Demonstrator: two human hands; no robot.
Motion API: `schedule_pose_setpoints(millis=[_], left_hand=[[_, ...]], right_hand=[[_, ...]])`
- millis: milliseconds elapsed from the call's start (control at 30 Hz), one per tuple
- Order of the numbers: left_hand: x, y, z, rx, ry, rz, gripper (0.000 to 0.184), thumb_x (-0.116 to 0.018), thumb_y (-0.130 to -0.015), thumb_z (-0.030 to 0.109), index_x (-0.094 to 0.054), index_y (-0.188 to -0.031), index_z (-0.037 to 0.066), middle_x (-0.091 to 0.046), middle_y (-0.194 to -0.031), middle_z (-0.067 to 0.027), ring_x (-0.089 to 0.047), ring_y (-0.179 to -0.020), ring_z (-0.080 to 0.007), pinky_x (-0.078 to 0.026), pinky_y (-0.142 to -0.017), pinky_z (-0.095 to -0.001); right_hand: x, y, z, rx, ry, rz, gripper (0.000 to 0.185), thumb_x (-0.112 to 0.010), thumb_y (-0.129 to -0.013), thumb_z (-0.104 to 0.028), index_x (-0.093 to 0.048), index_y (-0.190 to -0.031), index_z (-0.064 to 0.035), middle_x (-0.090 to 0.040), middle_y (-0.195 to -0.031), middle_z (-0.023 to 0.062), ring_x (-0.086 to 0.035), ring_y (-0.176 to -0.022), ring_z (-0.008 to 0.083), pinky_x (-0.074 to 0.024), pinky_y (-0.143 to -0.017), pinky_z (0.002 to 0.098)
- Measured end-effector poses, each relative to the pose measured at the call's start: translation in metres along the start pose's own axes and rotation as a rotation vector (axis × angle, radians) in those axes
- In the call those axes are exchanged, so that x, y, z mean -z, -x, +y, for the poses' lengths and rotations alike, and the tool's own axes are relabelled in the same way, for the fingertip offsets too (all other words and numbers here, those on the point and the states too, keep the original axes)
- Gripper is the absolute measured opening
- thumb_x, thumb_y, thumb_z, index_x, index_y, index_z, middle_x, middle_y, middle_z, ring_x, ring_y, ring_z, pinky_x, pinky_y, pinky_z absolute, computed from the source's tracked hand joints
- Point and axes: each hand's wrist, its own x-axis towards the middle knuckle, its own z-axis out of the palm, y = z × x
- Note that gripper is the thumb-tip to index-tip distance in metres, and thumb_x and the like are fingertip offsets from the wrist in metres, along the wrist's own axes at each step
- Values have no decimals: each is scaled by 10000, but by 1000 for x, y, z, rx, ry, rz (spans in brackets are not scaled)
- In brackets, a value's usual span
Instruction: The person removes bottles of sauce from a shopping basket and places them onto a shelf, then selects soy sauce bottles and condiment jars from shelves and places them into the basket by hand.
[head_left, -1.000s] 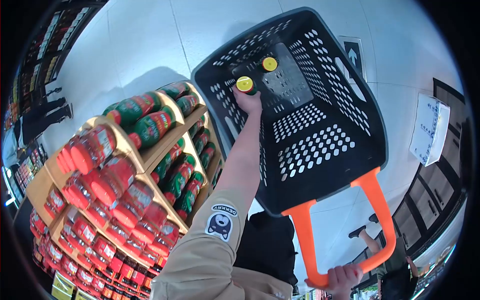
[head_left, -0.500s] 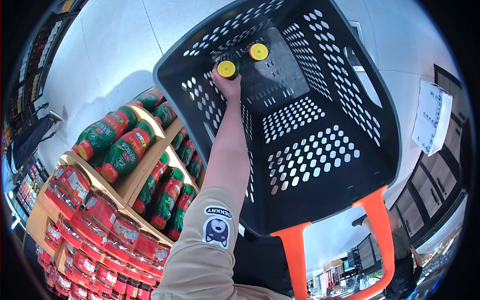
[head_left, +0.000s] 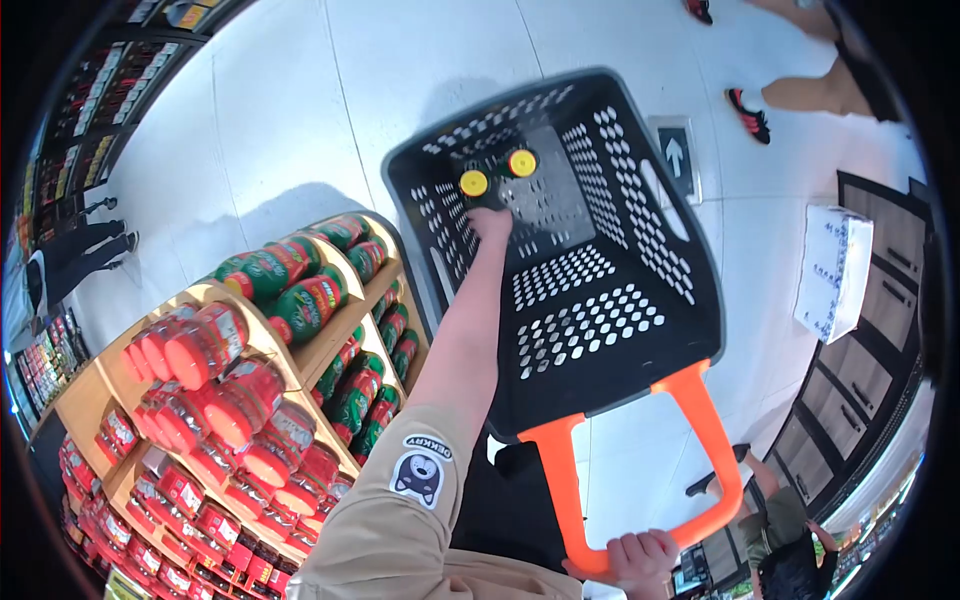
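Inside the black basket [head_left: 590, 370], my left hand [head_left: 490, 222] is just below one of two upright bottles with yellow caps. It looks apart from that bottle [head_left: 473, 184], with its fingers loosely spread. The other bottle [head_left: 522, 164] stands to the right, near the far end of the basket floor. At the bottom of the view, my right hand [head_left: 642, 558] has its fingers wrapped round the basket's orange handle [head_left: 715, 440].
Wooden shelves [head_left: 285, 350] on the left hold green bottles [head_left: 308, 303] and red-lidded jars [head_left: 245, 400]. A white box [head_left: 834, 270] is by cabinets on the right. People's legs [head_left: 815, 93] show at top right, another person [head_left: 785, 545] at bottom right.
My left hand has let go of the left bottle and drawn back slightly from it. The basket appears smaller and farther away than half a second ago. My right hand shows again on the handle.
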Motion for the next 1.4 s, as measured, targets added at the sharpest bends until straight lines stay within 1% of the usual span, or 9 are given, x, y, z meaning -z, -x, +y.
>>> schedule_pose_setpoints(millis=[133,267,467,533,700,867,1000,1133,1400], left_hand=[[44,58,19,-283,158,-274,730,-681,-656,279,-325,-1170,-97,-505,-1133,-270,-498,-1063,-395,-399,-917,-378],[136,155,36,-581,382,-426,506,-591,-785,167,-379,-1220,21,-571,-1064,-186,-570,-989,-272,-441,-855,-335],[291,261,4,-803,520,-304,368,-527,-822,77,-410,-1168,33,-589,-939,-131,-591,-886,-197,-463,-784,-311],[310,264,-31,-774,365,-154,357,-532,-801,62,-430,-1141,34,-592,-884,-130,-599,-835,-205,-470,-737,-313],[352,280,-78,-563,58,-206,422,-576,-757,163,-455,-1141,35,-609,-841,-121,-604,-820,-251,-472,-726,-350],[357,268,-69,-566,-175,-312,445,-581,-751,235,-482,-1141,44,-622,-881,-130,-602,-842,-279,-468,-747,-369],[356,247,-33,-590,-270,-384,454,-572,-761,269,-484,-1150,51,-625,-907,-142,-598,-864,-296,-466,-759,-377],[360,222,15,-615,-265,-342,440,-574,-767,265,-488,-1144,55,-625,-880,-146,-600,-844,-294,-469,-746,-374],[395,178,79,-507,205,71,279,-565,-788,170,-550,-1039,49,-609,-819,-117,-603,-767,-221,-476,-689,-335]], right_hand=[[3,-18,-6,-17,-63,214,611,-642,-533,-653,-351,-448,-121,-325,-440,-11,-386,-417,160,-371,-575,288],[6,-37,-8,76,-58,394,586,-672,-489,-631,-394,-440,-117,-349,-432,-5,-403,-412,174,-394,-579,297],[38,-80,-11,90,-120,444,519,-711,-435,-533,-432,-397,-97,-396,-388,13,-427,-382,199,-379,-482,302],[47,-107,-6,141,-109,519,521,-707,-449,-534,-441,-382,-91,-412,-381,30,-430,-371,207,-363,-446,313],[76,-175,-11,96,-16,465,607,-647,-518,-642,-554,-432,-48,-478,-409,78,-512,-426,255,-411,-496,340],[117,-265,-18,-7,43,315,654,-579,-538,-715,-661,-569,-67,-568,-507,88,-596,-542,245,-444,-526,344],[155,-336,-23,9,38,417,661,-590,-554,-695,-628,-538,-35,-544,-476,93,-560,-469,247,-423,-503,354],[189,-409,-21,24,-19,386,668,-578,-578,-694,-629,-541,-29,-558,-496,101,-572,-485,247,-422,-507,363],[261,-555,-6,32,-45,331,625,-572,-627,-662,-649,-592,-42,-589,-541,73,-611,-541,224,-450,-487,335]])
